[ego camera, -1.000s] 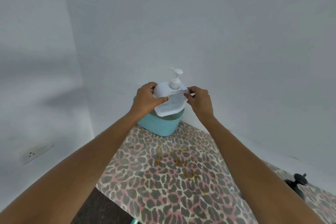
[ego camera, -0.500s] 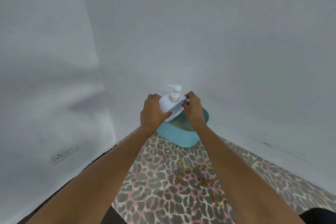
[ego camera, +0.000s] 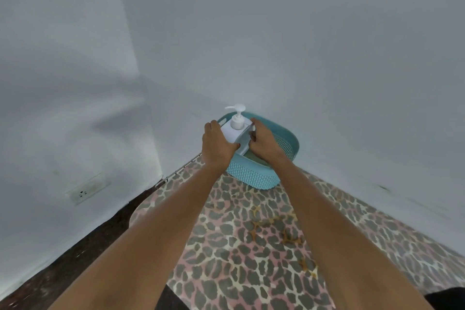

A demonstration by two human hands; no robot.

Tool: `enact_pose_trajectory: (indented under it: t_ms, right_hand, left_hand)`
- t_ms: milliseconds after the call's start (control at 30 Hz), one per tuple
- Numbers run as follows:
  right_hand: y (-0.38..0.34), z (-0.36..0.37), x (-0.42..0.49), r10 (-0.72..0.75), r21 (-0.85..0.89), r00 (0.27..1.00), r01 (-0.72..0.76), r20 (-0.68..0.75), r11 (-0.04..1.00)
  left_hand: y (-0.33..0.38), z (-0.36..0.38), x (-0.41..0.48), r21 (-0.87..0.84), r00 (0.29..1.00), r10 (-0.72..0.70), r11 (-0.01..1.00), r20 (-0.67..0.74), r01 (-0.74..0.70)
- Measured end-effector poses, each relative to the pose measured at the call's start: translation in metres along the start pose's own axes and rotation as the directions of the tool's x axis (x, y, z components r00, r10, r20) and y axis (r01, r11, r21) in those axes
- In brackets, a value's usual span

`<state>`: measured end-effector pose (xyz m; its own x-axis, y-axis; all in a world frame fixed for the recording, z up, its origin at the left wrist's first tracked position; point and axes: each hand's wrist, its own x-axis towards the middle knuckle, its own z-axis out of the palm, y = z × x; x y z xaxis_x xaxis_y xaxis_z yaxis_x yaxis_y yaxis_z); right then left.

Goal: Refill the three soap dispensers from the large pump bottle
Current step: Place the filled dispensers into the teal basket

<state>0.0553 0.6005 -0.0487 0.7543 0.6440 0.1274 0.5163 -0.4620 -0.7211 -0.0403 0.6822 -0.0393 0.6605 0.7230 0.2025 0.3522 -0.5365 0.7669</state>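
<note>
A large white pump bottle (ego camera: 235,130) stands upright, its lower part down inside a teal woven basket (ego camera: 254,175) at the far end of the table by the wall. My left hand (ego camera: 218,144) grips the bottle's left side. My right hand (ego camera: 263,141) holds its right side, fingers curled at the shoulder. The pump head (ego camera: 237,108) points left. No small soap dispensers are in view.
A leopard-print cloth (ego camera: 251,246) covers the table, with brownish stains (ego camera: 276,229) near the middle. White walls meet in a corner behind the basket. A wall socket (ego camera: 86,189) sits low on the left wall above a dark floor (ego camera: 63,267).
Both hands have lowered the pump bottle from above the basket down into it. The camera has tilted, so the basket sits more to the right.
</note>
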Motion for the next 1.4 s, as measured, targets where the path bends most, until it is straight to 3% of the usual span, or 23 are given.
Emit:
enact_pose_trajectory:
  t_ms: [200,533,633,767,967,1167,1400]
  right_hand:
    - [0.002,0.000,0.000,0.071,-0.023,0.983,-0.068,0.168,0.997]
    - [0.000,-0.008,-0.004,0.079,-0.136,0.975,-0.051,0.210,0.989]
    - [-0.005,-0.019,-0.016,0.048,-0.160,0.991,-0.028,0.124,0.987]
    - [-0.002,-0.039,-0.047,0.030,-0.145,0.995,-0.045,-0.098,0.988]
    - [0.005,-0.069,-0.121,0.010,-0.115,0.957,-0.045,-0.291,0.992]
    - [0.011,-0.101,-0.201,0.056,-0.095,0.896,-0.109,-0.441,0.990]
    - [0.022,-0.122,-0.292,0.106,-0.047,0.839,-0.155,-0.534,0.987]
  left_hand:
    - [0.004,0.003,0.000,-0.039,1.000,-0.004,0.999,0.010,0.004]
    - [0.002,0.002,-0.003,0.043,0.998,0.050,0.998,0.032,-0.051]
    - [0.002,-0.004,-0.008,0.094,0.998,0.069,0.993,0.007,-0.069]
    - [0.005,-0.006,-0.028,0.098,0.991,0.129,0.987,-0.037,-0.125]
    - [0.029,-0.008,-0.074,-0.019,0.977,0.209,0.977,-0.040,-0.210]
    - [0.061,0.014,-0.144,-0.131,0.950,0.293,0.952,0.113,-0.278]
    - [0.096,0.044,-0.218,-0.250,0.860,0.434,0.894,0.269,-0.372]
